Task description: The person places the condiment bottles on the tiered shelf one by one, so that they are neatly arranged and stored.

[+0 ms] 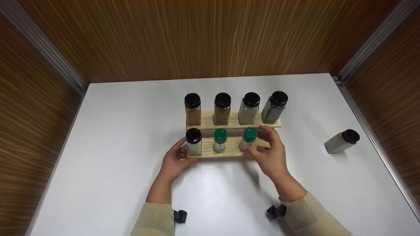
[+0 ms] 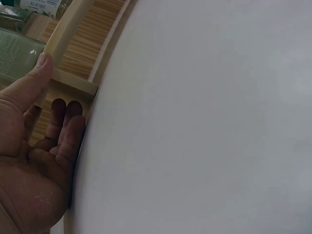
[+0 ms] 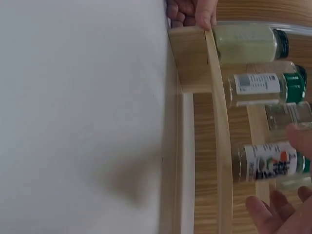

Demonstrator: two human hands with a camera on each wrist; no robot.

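Note:
A two-tier wooden spice rack (image 1: 231, 150) carries spice jars on both steps. At its lower left end, my left hand (image 1: 174, 162) holds the corner, the thumb on the front edge and fingers curled beside the end. A black-capped jar (image 1: 194, 147) stands at that corner. My right hand (image 1: 270, 155) surrounds a green-capped jar (image 3: 268, 161) on the lower step. Its thumb is by the jar's left side; the other fingers (image 3: 261, 214) are spread on the right, apart from the glass. Another green-capped jar (image 1: 220, 141) stands mid-step.
Several black-capped jars line the upper step, the rightmost jar (image 1: 274, 108) leaning right in view. One more black-capped jar (image 1: 339, 142) stands alone on the white table (image 1: 131, 124), to the right. Wood-grain panels (image 1: 213, 39) enclose the back and sides.

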